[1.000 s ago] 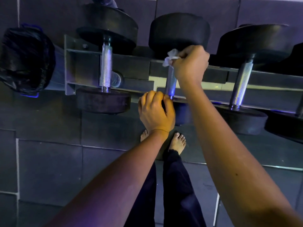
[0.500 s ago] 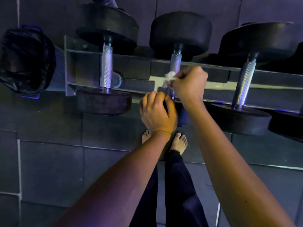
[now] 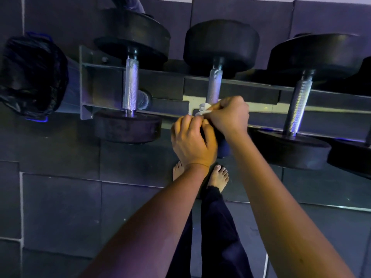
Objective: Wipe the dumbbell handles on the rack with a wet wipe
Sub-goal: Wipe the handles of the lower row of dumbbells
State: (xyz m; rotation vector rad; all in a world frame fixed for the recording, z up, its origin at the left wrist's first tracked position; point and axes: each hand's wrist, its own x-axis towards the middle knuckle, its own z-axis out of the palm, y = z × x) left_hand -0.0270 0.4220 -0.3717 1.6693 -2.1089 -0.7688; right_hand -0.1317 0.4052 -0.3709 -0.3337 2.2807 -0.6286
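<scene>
We look down on the rack (image 3: 261, 86), where the right hand (image 3: 227, 115), fingers curled tight, pinches a crumpled white wet wipe (image 3: 203, 109) against the near end of the middle dumbbell (image 3: 220, 45)'s knurled handle (image 3: 214, 85), by the rack's front edge. The wipe bulges from that hand's left side, just beside the left hand (image 3: 192, 141), whose fingers curl over the same dumbbell's near head. Bare steel runs from the wipe toward the rack's back edge. The left dumbbell (image 3: 131, 85) lies by the rack's left end and the right dumbbell (image 3: 299, 101) further along, both apart from the hands. A black bag (image 3: 32, 77) sits beyond the left end.
</scene>
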